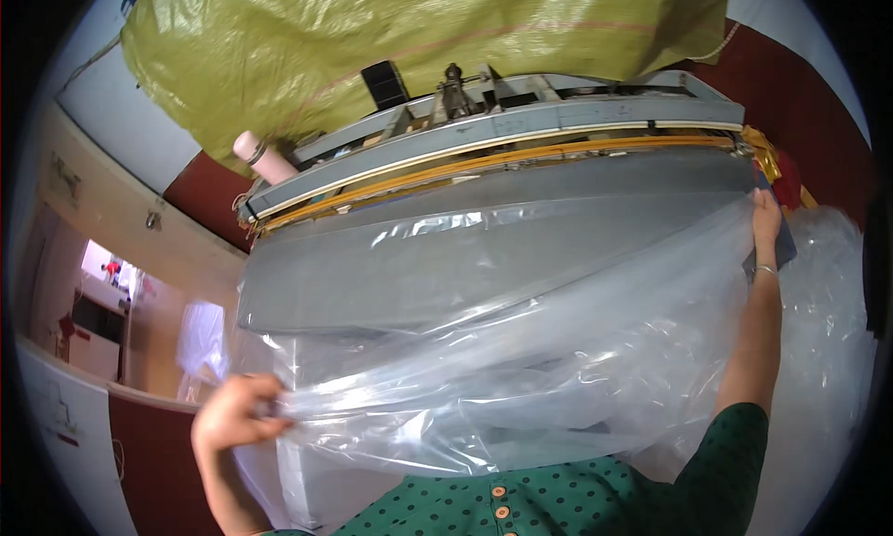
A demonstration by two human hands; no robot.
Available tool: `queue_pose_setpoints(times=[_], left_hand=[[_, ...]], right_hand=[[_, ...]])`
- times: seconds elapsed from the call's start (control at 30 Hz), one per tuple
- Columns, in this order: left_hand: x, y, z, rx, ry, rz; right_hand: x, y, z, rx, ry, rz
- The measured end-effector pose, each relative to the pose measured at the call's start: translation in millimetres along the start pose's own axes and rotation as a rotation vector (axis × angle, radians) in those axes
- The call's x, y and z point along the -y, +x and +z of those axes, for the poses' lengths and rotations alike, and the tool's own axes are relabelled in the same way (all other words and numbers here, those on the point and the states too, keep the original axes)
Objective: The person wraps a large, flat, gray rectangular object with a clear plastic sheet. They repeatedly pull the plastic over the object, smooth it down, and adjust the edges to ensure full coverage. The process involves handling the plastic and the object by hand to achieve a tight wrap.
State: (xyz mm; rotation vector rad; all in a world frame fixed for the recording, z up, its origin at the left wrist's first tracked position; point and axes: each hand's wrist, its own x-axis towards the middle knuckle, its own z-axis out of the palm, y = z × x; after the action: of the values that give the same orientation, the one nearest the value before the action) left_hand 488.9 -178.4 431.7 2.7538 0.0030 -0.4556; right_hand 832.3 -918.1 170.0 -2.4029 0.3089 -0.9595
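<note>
A wide sheet of clear plastic film (521, 368) stretches between my two hands, across the front of a grey worktable (372, 275). At the lower left, my left hand (240, 412) is closed on the gathered edge of the film, fingers pinched round it. My right hand (765, 221) reaches out to the table's far right corner and grips the film's other end there. Between the hands the film hangs in creases, partly over the tabletop and partly in front of my body.
Along the table's back runs a long grey metal sealing bar (502, 122) with orange strips. A pink bottle (265, 158) and a black phone (384, 85) rest by it. A yellow woven sheet (419, 33) hangs behind. More clear film (823, 303) is heaped at right; a doorway (102, 285) opens at left.
</note>
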Motion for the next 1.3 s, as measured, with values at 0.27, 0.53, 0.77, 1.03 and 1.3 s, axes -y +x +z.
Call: queue_pose_setpoints(times=[0.27, 0.53, 0.77, 1.03, 1.3], left_hand=[[190.1, -45.9, -142.8, -0.694, -0.124, -0.192], [109.5, 125.3, 32.9, -0.608, 0.282, 0.223], [220.8, 163.3, 88.6, -0.661, -0.024, 0.059], [145.4, 234.2, 57.9, -0.469, -0.033, 0.134], [145.6, 256.4, 69.0, -0.585, -0.034, 0.083]], right_hand=[[-7.7, 7.1, 18.1, 0.009, 0.003, 0.015], [-30.2, 6.3, 0.9, -0.056, -0.148, 0.088], [-60.5, 11.7, 4.6, -0.005, -0.211, 0.032], [-74.6, 21.0, 6.2, 0.052, -0.179, 0.074], [-76.1, 15.7, 10.3, 0.005, -0.106, 0.073]])
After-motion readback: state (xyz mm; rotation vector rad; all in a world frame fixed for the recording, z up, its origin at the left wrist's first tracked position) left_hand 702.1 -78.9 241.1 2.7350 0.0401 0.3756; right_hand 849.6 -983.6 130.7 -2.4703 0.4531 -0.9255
